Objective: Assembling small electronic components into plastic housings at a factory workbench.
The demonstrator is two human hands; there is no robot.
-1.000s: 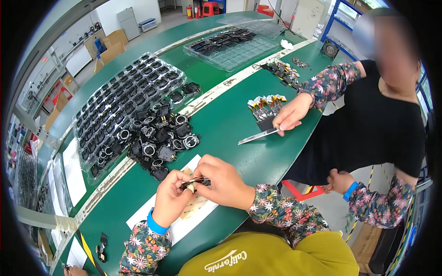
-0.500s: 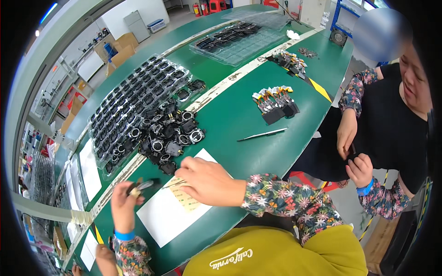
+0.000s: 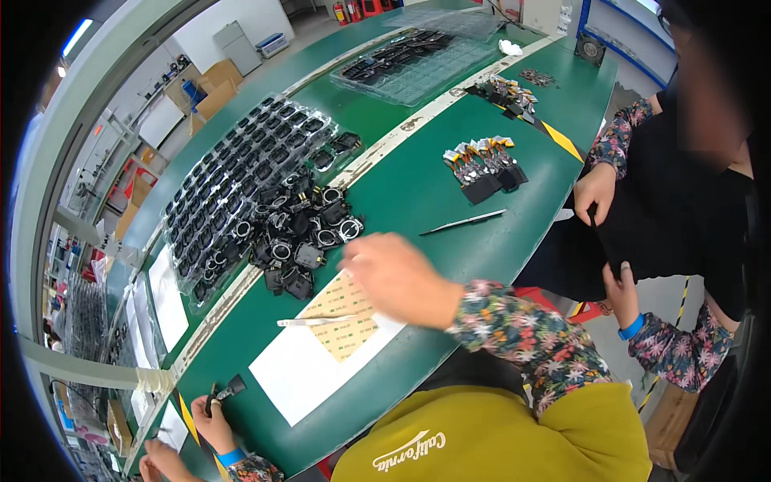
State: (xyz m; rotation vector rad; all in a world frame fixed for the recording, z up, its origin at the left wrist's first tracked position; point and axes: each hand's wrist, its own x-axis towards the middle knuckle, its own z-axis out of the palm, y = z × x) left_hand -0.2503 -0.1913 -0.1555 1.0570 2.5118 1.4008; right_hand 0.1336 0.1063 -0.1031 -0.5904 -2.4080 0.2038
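Note:
My left hand (image 3: 214, 427), with a blue band at its wrist, is low at the left near the table edge. Its fingers are closed on a small black part (image 3: 233, 387) with a pale, shiny piece; finer detail is too small to read. My right hand (image 3: 401, 277) is smeared by motion above the upper right of a yellowish sheet of printed adhesive labels (image 3: 347, 341). Its fingers cannot be made out. A pair of tweezers (image 3: 309, 321) lies across that sheet, apart from the hand. White paper (image 3: 289, 381) lies beneath the sheet.
Beyond my hands is a heap of black parts with silver rings (image 3: 301, 233), beside clear trays (image 3: 249, 157) of black parts. A pen-like tool (image 3: 462, 222) and wired parts (image 3: 486, 169) lie to the right. A co-worker (image 3: 666, 217) sits at the right; another person's hand (image 3: 165, 462) shows lower left.
My right hand has come off the tweezers and moved up and right. My left hand has dropped lower with the black part. The co-worker's hands have shifted, and the view has tilted slightly.

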